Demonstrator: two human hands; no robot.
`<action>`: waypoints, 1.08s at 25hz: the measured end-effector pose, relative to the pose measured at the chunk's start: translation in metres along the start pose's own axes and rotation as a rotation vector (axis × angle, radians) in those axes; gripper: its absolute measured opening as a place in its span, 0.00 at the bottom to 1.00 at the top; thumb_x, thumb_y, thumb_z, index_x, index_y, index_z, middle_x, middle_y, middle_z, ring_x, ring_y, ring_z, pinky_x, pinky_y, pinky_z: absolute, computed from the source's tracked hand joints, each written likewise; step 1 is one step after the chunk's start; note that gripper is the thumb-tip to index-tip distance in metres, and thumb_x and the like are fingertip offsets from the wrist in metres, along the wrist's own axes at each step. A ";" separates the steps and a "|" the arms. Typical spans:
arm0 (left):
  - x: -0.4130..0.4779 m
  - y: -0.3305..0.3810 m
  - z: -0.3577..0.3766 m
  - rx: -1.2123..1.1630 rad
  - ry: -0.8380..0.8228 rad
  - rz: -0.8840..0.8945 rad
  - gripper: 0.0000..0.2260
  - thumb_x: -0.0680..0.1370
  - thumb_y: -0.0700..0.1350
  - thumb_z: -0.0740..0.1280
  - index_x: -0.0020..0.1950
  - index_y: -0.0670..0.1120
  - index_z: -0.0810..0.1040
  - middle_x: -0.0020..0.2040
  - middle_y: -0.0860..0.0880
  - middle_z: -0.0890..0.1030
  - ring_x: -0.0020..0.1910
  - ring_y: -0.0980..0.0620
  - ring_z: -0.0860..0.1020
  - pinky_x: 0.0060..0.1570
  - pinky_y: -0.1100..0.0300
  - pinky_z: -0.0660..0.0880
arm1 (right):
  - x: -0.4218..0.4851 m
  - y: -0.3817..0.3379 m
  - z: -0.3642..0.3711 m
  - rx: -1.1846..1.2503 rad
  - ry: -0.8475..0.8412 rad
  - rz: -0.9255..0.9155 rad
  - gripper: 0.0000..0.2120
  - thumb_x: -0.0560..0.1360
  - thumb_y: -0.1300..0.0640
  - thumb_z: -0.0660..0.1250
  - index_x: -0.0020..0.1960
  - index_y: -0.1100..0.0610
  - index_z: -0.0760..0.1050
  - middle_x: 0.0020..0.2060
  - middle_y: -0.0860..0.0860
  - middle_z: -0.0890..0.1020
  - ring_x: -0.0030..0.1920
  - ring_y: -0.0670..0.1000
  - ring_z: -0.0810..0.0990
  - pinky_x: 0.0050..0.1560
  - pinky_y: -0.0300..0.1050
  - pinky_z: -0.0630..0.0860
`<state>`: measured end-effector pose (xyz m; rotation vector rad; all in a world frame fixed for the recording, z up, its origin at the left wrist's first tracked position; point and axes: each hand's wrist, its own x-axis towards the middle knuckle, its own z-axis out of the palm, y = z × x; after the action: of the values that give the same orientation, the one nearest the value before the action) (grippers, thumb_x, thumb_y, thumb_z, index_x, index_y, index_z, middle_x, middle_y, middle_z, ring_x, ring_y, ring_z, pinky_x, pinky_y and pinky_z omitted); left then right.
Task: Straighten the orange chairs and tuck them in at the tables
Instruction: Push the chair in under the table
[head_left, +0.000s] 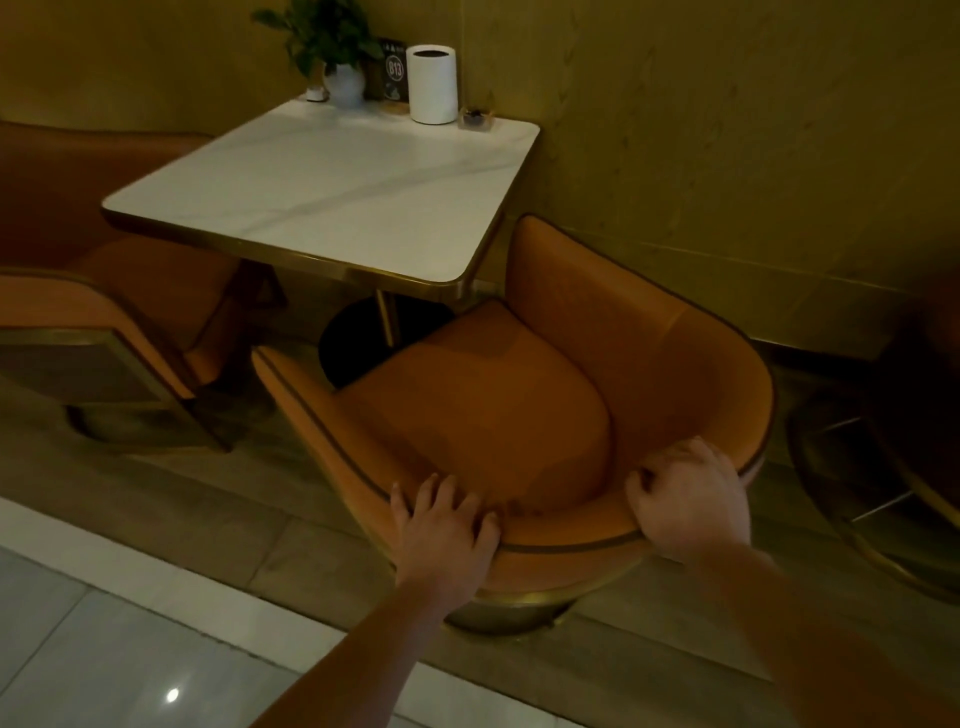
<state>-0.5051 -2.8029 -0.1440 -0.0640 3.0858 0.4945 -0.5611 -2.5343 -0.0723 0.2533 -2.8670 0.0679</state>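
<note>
1. Fingers (431, 486) of the left hand (447, 525) are spread, nearly straight, and laid over the back rim of the chair (483, 410). Nothing is enclosed by them.
2. Fingers of the right hand (685, 499) are curled round the same rim, further right. A firm hold is judged there.
3. The chair is found on the floor directly ahead of both hands, at the near right corner of the surface (322, 192). One front corner of the seat is seen beneath that corner, while the rest stands out in the open.
4. The chair's back-to-front line runs away from the hands, up and to the left, toward the pedestal (387, 317). It is judged skewed to the surface's edges and not yet tucked in.
5. The surface lies beyond the chair from the hands, so a forward push combined with a turn is judged necessary. The left hand is nearer the middle of the surface and the right is nearer the wall (727, 156). The turn is best led by the gripping right hand.
6. A second chair (130, 322) is noted at the left, untouched. A plant (327, 36) and a canister (432, 83) stand at the far end of the surface.
</note>
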 end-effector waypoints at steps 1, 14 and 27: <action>0.003 0.007 0.001 -0.005 -0.010 0.003 0.25 0.78 0.62 0.45 0.64 0.58 0.76 0.70 0.51 0.72 0.74 0.45 0.63 0.73 0.31 0.45 | 0.004 0.008 0.000 -0.006 -0.011 0.011 0.15 0.75 0.47 0.60 0.34 0.48 0.79 0.33 0.45 0.79 0.44 0.49 0.73 0.56 0.49 0.68; 0.080 0.056 0.026 0.013 -0.063 0.128 0.27 0.77 0.68 0.46 0.65 0.59 0.74 0.73 0.52 0.69 0.75 0.48 0.59 0.74 0.37 0.49 | 0.065 0.078 0.016 -0.017 -0.152 0.142 0.15 0.76 0.42 0.56 0.36 0.45 0.74 0.36 0.41 0.74 0.46 0.44 0.66 0.52 0.46 0.66; 0.195 0.137 0.039 -0.014 -0.078 0.095 0.29 0.76 0.67 0.45 0.66 0.57 0.74 0.73 0.51 0.69 0.73 0.47 0.62 0.74 0.36 0.49 | 0.181 0.165 0.039 0.033 -0.112 0.198 0.10 0.76 0.45 0.60 0.46 0.45 0.79 0.40 0.46 0.74 0.48 0.48 0.69 0.53 0.51 0.69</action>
<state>-0.7058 -2.6681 -0.1423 0.0998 3.0195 0.5089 -0.7722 -2.4045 -0.0662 -0.0218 -2.9960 0.1434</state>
